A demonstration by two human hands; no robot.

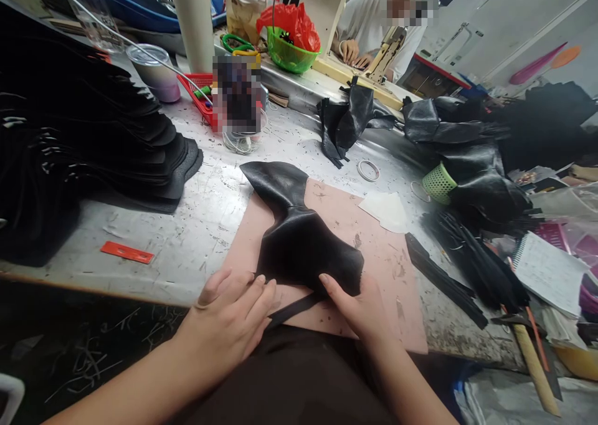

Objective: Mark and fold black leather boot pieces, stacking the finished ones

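A black leather piece (311, 247) with a seam across its narrow middle lies on a pinkish mat (387, 269). My right hand (359, 300) holds its lower right edge, thumb on top and the other fingers hidden beneath. At its lower left corner is my left hand (240, 306), with the fingers bent and close together; whether they pinch the edge cannot be made out. A dark strip (296, 308) runs between the hands under the leather. To the right of the piece lies a white paper scrap (385, 211).
Stacked black pieces (93, 144) fill the left. An orange strip (127, 252) lies near the front edge. More leather pieces (348, 116) lie behind. On the right are a hammer (535, 366) and a notebook (549, 272). Another person's hands (355, 54) are at a sewing machine.
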